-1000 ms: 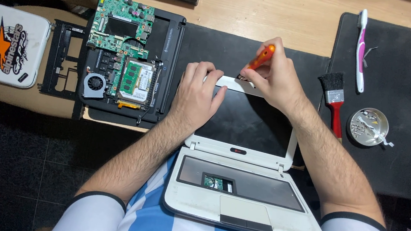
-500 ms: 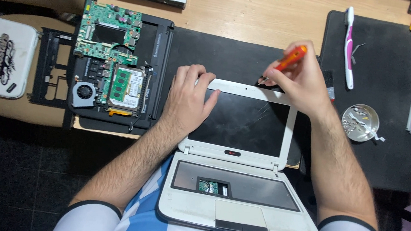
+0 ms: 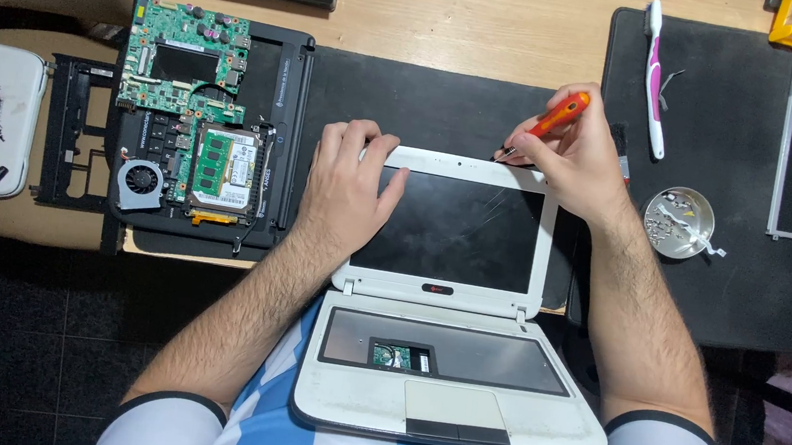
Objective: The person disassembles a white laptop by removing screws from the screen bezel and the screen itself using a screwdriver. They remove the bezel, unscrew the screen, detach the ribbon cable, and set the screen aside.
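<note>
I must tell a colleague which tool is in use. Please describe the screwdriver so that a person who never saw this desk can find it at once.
Start at the white laptop open in front of the person. Above the top right corner of its screen frame, the right hand grips the screwdriver, tip on the frame. Its orange handle sets it apart from the white and pink toothbrush lying further right.

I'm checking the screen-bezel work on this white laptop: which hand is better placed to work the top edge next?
Right. The right hand holds the orange screwdriver, tip at the bezel's top edge; the left hand lies flat, steadying the lid.
</note>
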